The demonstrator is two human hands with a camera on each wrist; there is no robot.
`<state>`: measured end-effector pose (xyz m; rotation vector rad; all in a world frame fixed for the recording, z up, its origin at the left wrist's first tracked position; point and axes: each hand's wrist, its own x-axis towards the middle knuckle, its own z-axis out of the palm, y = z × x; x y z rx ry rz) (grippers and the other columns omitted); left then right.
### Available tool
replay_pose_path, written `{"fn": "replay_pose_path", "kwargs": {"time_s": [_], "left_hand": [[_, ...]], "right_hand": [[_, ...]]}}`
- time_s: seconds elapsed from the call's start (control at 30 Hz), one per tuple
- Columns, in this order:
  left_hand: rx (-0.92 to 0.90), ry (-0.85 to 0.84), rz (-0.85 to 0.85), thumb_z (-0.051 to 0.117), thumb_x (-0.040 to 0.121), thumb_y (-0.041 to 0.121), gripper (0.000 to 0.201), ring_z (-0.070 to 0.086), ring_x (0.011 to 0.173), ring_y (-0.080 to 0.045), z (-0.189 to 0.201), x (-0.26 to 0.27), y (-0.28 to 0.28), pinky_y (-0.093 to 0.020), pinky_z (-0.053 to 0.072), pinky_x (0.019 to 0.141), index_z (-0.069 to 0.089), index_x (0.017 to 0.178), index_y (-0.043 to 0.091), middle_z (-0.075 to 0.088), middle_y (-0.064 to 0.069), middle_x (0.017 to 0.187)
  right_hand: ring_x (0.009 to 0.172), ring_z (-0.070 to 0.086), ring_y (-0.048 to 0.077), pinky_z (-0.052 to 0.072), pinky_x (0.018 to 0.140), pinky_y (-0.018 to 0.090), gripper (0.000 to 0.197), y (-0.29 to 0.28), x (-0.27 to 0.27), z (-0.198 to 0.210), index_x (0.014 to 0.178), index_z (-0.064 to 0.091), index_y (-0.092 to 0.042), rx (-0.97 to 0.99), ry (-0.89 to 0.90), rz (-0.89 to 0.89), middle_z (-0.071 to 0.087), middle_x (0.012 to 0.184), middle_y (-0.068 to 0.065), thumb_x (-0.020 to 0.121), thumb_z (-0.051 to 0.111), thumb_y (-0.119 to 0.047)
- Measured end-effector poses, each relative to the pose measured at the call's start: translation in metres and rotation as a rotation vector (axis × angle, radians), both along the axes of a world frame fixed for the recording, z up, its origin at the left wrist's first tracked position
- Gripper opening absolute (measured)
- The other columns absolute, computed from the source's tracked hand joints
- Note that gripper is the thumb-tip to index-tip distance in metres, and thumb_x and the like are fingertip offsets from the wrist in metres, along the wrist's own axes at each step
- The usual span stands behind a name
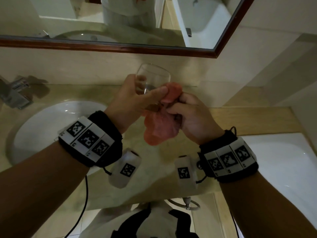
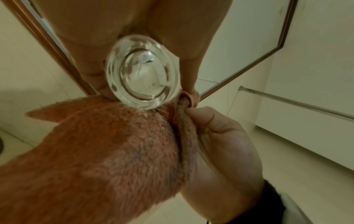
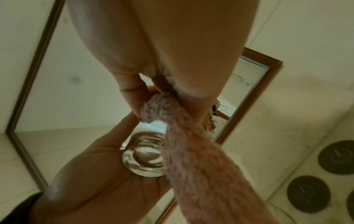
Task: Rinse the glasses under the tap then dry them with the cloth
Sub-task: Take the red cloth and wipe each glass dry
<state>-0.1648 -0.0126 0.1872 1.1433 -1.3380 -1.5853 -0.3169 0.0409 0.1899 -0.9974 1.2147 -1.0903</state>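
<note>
Two hands are working above a beige stone counter (image 1: pixel 72 93) in a tiled bathroom, where a white oval basin (image 1: pixel 42 121) is sitting sunk into the left part of the top and a chrome tap (image 1: pixel 16 93) is standing at its far-left edge. A wood-framed mirror (image 1: pixel 120 48) is hanging on the wall behind, and a second white basin-like surface (image 1: pixel 283 160) is showing at the lower right. In the left wrist view a metal rail (image 2: pixel 298 103) is running along the pale wall.

The left hand (image 1: pixel 135 100) is holding a clear stemless glass (image 1: pixel 151 79) up over the counter, to the right of the basin — fingers wrapped round the far side of the bowl, thumb lying across the near side low down. The glass is tilting, its rim pointing up and away toward the wall. From the left wrist its thick round base (image 2: pixel 143 78) is facing the camera, with small droplets clinging inside.

The right hand (image 1: pixel 192 115) is gripping a pink terry cloth (image 1: pixel 159 127), fingers curled tight and bunching it — one puff of cloth is pushing up just beside the left thumb and touching the lower side of the glass, while the rest is hanging loose below both hands. In the right wrist view the cloth (image 3: pixel 191 159) is trailing down past the glass base (image 3: pixel 145 157) resting in the left palm (image 3: pixel 99 181).
</note>
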Motion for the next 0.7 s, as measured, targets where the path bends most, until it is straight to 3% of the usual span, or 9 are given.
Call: {"fn": "replay_pose_path", "kwargs": {"time_s": [0.07,0.17,0.23,0.33,0.4,0.5,0.6,0.7], "left_hand": [[-0.016,0.007,0.035,0.088,0.066,0.049,0.079,0.072,0.084,-0.015,-0.002,0.003,-0.004,-0.039,0.062,0.074,0.044,0.124,0.017,0.058,0.0,0.1],[-0.064,-0.008,0.068,0.079,0.065,0.049,0.072,0.065,0.068,-0.001,0.003,0.009,-0.006,-0.018,0.052,0.062,0.044,0.118,0.016,0.061,0.006,0.086],[-0.064,0.003,0.029,0.074,0.066,0.043,0.063,0.063,0.065,0.0,0.005,0.01,-0.005,-0.017,0.05,0.06,0.046,0.114,0.014,0.063,0.007,0.085],[-0.023,0.079,-0.045,0.069,0.082,0.037,0.047,0.07,0.077,-0.009,0.01,0.008,-0.001,-0.023,0.056,0.068,0.056,0.114,0.006,0.07,-0.003,0.099],[-0.025,0.093,-0.085,0.062,0.087,0.038,0.034,0.071,0.087,-0.014,0.011,0.007,0.0,-0.027,0.057,0.075,0.065,0.108,0.012,0.072,-0.003,0.1],[-0.01,0.11,-0.105,0.051,0.094,0.033,0.023,0.072,0.088,-0.015,0.014,0.008,0.002,-0.03,0.06,0.078,0.068,0.098,0.019,0.073,0.001,0.092],[-0.057,0.067,-0.03,0.041,0.106,0.022,0.02,0.07,0.077,-0.012,0.014,0.007,0.001,-0.03,0.06,0.072,0.059,0.108,0.014,0.064,-0.001,0.089],[-0.094,-0.008,0.036,0.033,0.109,0.02,0.022,0.068,0.06,-0.002,0.015,0.007,-0.003,-0.028,0.056,0.062,0.047,0.126,0.018,0.066,0.005,0.086]], "right_hand": [[0.086,0.067,0.023,0.055,0.082,0.039,0.019,0.002,-0.003,0.001,0.089,0.068,-0.01,-0.047,0.026,-0.008,0.067,0.089,0.01,0.072,0.059,-0.006],[0.093,0.067,0.03,0.055,0.092,0.047,0.02,0.004,-0.005,0.006,0.097,0.069,-0.007,-0.116,0.028,-0.055,0.067,0.1,0.018,0.078,0.063,-0.008],[0.09,0.064,0.03,0.056,0.085,0.044,0.019,0.004,-0.006,0.008,0.099,0.066,-0.004,-0.121,-0.014,-0.074,0.064,0.098,0.019,0.081,0.061,-0.004],[0.08,0.06,0.038,0.05,0.072,0.045,0.018,0.002,-0.005,0.008,0.091,0.067,-0.009,-0.096,-0.065,-0.115,0.065,0.083,0.019,0.081,0.056,0.001],[0.077,0.066,0.032,0.052,0.077,0.045,0.021,0.001,-0.005,0.007,0.084,0.069,-0.011,-0.059,-0.134,-0.169,0.071,0.077,0.009,0.074,0.056,0.001],[0.076,0.071,0.015,0.057,0.079,0.034,0.035,-0.001,-0.007,0.005,0.077,0.072,-0.012,-0.037,-0.19,-0.175,0.073,0.075,0.001,0.081,0.05,0.014],[0.074,0.07,0.013,0.056,0.076,0.031,0.038,0.0,-0.007,0.005,0.073,0.075,-0.016,-0.053,-0.157,-0.168,0.073,0.074,0.0,0.083,0.051,0.012],[0.078,0.07,0.015,0.056,0.08,0.036,0.026,-0.002,-0.006,0.006,0.074,0.078,-0.018,-0.075,-0.12,-0.166,0.074,0.078,0.0,0.072,0.058,-0.001]]}}
